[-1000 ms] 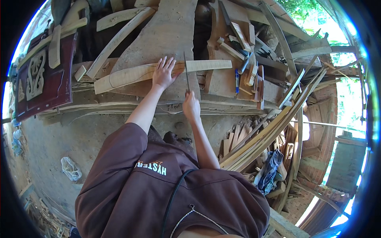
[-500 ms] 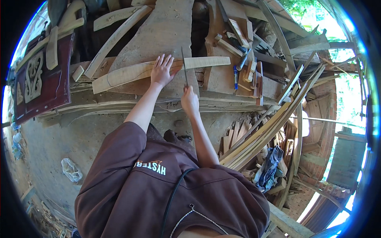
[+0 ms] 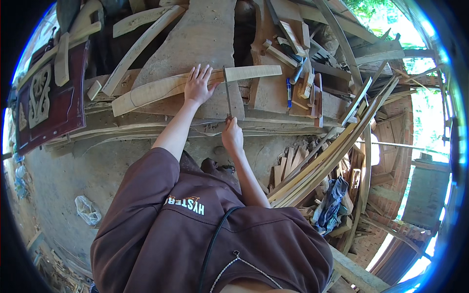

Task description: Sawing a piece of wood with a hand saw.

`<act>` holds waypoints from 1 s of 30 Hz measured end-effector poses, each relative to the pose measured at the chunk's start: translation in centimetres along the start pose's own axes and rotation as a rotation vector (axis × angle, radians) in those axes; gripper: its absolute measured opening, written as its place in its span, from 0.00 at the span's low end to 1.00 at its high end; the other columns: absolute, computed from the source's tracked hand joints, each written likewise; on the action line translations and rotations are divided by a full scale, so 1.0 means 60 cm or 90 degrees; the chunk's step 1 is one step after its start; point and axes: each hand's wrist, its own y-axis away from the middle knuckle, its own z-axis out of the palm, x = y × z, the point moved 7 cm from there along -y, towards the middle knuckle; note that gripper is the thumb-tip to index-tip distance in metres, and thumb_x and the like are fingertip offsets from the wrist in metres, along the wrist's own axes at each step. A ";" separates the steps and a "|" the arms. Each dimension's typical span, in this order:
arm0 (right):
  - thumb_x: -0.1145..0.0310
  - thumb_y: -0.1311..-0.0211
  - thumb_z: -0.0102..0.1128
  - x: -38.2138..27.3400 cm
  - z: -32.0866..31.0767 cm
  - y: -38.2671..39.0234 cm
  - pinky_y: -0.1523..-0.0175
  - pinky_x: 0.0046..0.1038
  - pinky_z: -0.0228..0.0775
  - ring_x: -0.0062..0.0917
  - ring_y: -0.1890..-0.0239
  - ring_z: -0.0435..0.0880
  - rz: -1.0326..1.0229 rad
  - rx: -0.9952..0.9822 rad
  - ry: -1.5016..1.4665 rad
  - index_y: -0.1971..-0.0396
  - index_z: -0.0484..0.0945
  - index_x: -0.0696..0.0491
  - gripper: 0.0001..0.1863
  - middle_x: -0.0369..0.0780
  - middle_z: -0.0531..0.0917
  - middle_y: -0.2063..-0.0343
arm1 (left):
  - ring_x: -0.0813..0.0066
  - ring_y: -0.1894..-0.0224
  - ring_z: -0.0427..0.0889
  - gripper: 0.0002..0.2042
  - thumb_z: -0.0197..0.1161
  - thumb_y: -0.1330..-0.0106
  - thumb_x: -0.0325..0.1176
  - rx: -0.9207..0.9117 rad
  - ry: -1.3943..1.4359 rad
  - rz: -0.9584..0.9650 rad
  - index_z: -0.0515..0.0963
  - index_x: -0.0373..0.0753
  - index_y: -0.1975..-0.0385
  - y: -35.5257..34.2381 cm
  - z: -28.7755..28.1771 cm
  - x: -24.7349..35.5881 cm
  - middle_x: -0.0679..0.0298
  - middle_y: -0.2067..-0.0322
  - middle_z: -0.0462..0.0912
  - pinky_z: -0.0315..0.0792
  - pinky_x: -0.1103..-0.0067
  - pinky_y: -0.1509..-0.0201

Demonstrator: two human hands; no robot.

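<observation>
— As the left hand [image 3: 198, 89] lies palm down on a pale curved board [image 3: 156, 94], the right hand [image 3: 232, 136] grips a saw [image 3: 227, 95]. How does each hand stand?

— The left is open, fingers spread toward the far side; the right is closed around the saw's near end, its fingers hiding most of the handle.

— And where is the board?

— It lies crosswise on a wide plank [image 3: 205, 34] at the far middle of the scene, its right end reaching over a brown slab [image 3: 271, 95]. A drawn line curves along its left part. The narrow blade crosses it just right of the left hand; how deep it sits cannot be told.

— What surrounds the worker?

— At far right, a blue pen [image 3: 288, 94] lies near small wooden pieces [image 3: 280, 52]. At far left stands a dark red panel [image 3: 68, 88] bearing a pale carving [image 3: 40, 95]. Nearer on the right, long wooden strips [image 3: 337, 151] slant above a crumpled dark cloth [image 3: 332, 205]; a clear plastic bag [image 3: 88, 210] lies on the floor [image 3: 122, 171], left.
</observation>
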 end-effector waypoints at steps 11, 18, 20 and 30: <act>0.63 0.29 0.41 -0.001 -0.045 0.002 0.65 0.54 0.70 0.57 0.71 0.80 -0.053 0.003 0.041 0.64 0.65 0.56 0.11 0.58 0.80 0.77 | 0.57 0.34 0.64 0.30 0.53 0.35 0.57 0.011 -0.025 0.027 0.70 0.41 0.41 -0.002 0.001 -0.001 0.61 0.38 0.70 0.52 0.65 0.28; 0.61 0.28 0.40 0.017 -0.007 0.035 0.62 0.55 0.68 0.58 0.69 0.79 0.013 -0.006 -0.018 0.63 0.65 0.56 0.13 0.59 0.80 0.73 | 0.58 0.34 0.64 0.29 0.55 0.36 0.56 0.023 -0.038 0.035 0.71 0.42 0.41 0.002 0.003 0.004 0.62 0.39 0.72 0.53 0.66 0.28; 0.62 0.29 0.40 -0.012 -0.013 0.008 0.61 0.54 0.70 0.57 0.67 0.80 0.010 -0.020 -0.003 0.63 0.65 0.57 0.12 0.59 0.81 0.73 | 0.58 0.34 0.65 0.29 0.55 0.36 0.56 0.021 -0.033 0.031 0.71 0.42 0.41 0.007 0.001 -0.004 0.62 0.39 0.72 0.53 0.66 0.28; 0.64 0.30 0.42 -0.020 0.003 -0.019 0.62 0.54 0.71 0.56 0.67 0.81 -0.014 -0.034 -0.016 0.63 0.65 0.57 0.11 0.60 0.80 0.73 | 0.56 0.34 0.64 0.29 0.57 0.37 0.55 0.013 -0.029 0.018 0.71 0.40 0.42 0.007 -0.005 -0.003 0.61 0.40 0.72 0.53 0.66 0.28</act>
